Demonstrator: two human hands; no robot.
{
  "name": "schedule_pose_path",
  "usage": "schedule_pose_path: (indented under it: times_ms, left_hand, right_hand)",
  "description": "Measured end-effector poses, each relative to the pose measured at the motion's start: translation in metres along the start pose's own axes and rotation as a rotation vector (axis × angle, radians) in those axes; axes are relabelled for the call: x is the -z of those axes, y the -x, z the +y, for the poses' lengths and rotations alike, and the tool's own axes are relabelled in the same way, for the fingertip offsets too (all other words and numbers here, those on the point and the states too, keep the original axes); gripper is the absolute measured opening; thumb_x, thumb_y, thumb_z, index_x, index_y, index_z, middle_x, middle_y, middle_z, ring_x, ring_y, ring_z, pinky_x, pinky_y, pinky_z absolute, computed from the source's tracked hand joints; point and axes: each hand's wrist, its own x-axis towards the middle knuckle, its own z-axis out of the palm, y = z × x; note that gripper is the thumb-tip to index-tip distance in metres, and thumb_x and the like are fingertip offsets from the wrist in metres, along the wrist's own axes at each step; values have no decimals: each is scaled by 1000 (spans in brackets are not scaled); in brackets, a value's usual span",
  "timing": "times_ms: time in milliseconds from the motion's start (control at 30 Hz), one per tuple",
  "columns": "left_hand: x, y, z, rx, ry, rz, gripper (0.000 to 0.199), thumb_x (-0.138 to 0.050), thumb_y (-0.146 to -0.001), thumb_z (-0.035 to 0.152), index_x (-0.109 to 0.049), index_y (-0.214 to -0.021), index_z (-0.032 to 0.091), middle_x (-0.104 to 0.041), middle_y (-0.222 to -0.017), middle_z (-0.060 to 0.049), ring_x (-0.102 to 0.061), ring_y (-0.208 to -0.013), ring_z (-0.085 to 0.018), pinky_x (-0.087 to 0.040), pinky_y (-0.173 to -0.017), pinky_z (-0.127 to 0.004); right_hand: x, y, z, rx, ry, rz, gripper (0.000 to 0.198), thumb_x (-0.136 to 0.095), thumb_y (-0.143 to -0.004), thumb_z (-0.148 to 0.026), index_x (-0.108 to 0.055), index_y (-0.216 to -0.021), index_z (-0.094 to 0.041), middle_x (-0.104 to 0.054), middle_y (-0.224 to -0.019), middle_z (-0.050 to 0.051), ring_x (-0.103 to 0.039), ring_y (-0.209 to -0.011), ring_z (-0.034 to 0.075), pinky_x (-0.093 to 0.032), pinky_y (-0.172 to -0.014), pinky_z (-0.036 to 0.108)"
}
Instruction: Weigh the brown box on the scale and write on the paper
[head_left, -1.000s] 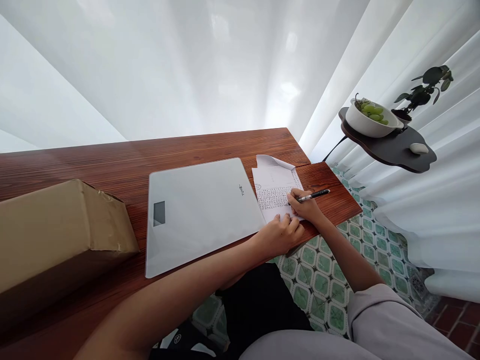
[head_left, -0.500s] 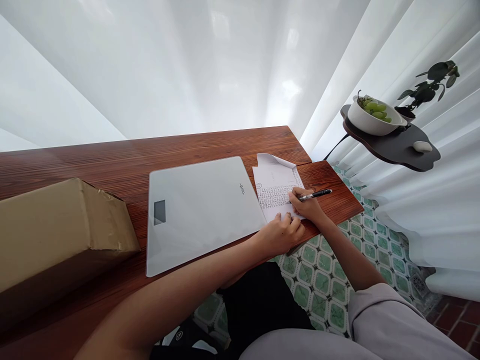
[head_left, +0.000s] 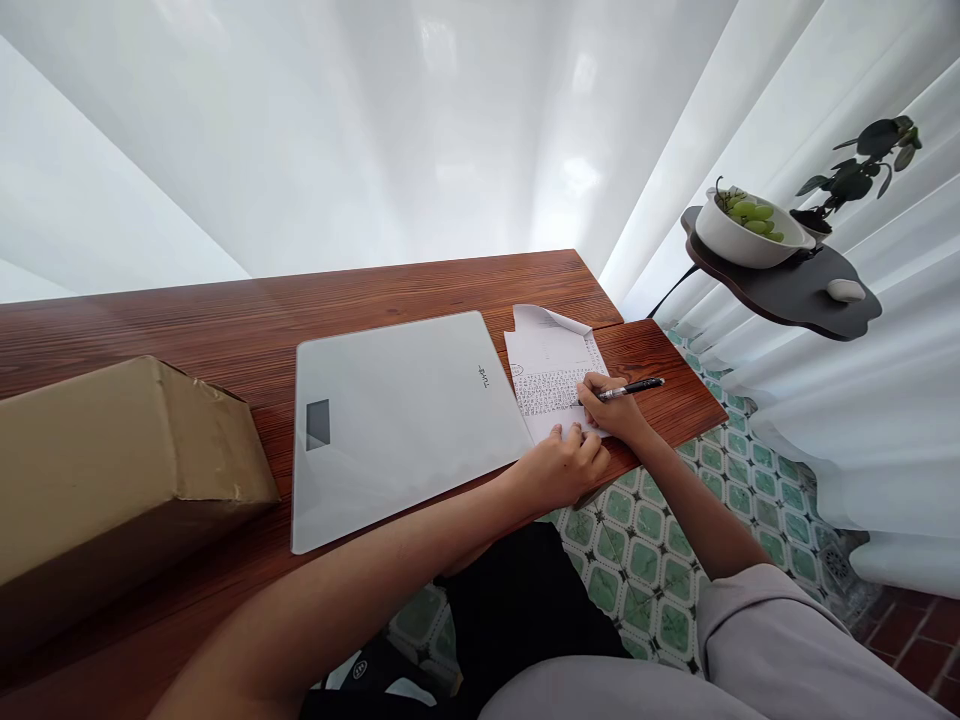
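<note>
R hand (head_left: 611, 408) grips slim pen (head_left: 628, 389) | L hand (head_left: 561, 466) flat (pinning) creased paper (head_left: 551, 370)

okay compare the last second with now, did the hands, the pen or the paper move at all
Hardly. The right hand keeps its grip on the pen, tip on the paper. The left hand still presses the paper's near edge. Scale and box unmoved.

Wooden table (head_left: 225, 320) bearing three things
Cardboard box (head_left: 112, 470) at nine o'clock, glass scale (head_left: 405, 420) centre, written paper (head_left: 551, 365) at three o'clock.
</note>
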Motion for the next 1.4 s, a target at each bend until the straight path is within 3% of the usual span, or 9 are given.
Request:
schedule_pose_path:
  times_ms: [467,633,800,900,1067,1233,1400]
  left_hand:
    - [0,0,-1,3,25,-35,31,-28,-100,15,-59,-101,12,-63,-98,-14,-60,-84,-24,-46,-69,-38]
    - [1,-1,-1,10,62,-67,31,-28,-100,14,-59,-100,12,-61,-96,-12,-59,-82,-23,-46,-68,-37]
    - [3,-1,0,5,47,-45,32,-28,-99,13,-59,-102,11,-61,-96,-13,-61,-88,-26,-48,-69,-39]
    - [1,0,0,8,31,-32,32,-27,-99,13,-59,-101,11,-62,-97,-13,-62,-88,-26,-49,-68,-38]
    - [-5,0,1,1,22,-20,32,-27,-101,17,-58,-100,12,-61,-96,-13,-61,-88,-27,-48,-67,-39]
    - [-3,-1,1,7,38,-57,31,-27,-101,16,-58,-101,13,-60,-96,-13,-58,-84,-24,-45,-65,-37]
    - [-1,0,0,4,29,-84,30,-27,-101,17,-57,-104,12,-59,-97,-13,-57,-86,-24,-43,-67,-37]
  right_hand:
    - [0,0,-1,-33,-11,50,39,-56,-91,-42,-42,-60,-24,-48,-42,-6,-46,-38,12,-42,-46,27]
    - [7,0,0,-9,-13,301,37,-46,-98,-53,-51,-76,-24,-52,-52,-4,-51,-46,14,-44,-53,28]
    - [10,-5,-1,40,117,543,29,-64,-91,-49,-66,-95,-21,-71,-83,5,-66,-74,19,-52,-73,31]
    - [9,-9,4,-3,74,534,31,-67,-87,-41,-68,-108,-19,-74,-93,8,-70,-81,21,-58,-77,34]
    - [7,-15,11,-58,72,494,35,-66,-86,-37,-68,-113,-16,-76,-95,11,-72,-80,22,-61,-78,36]
    - [7,-20,18,-70,124,490,37,-63,-87,-43,-69,-111,-15,-76,-92,12,-70,-77,23,-58,-78,38]
    - [5,-24,24,-46,187,441,33,-63,-86,-43,-69,-104,-16,-70,-77,6,-62,-67,20,-51,-77,36]
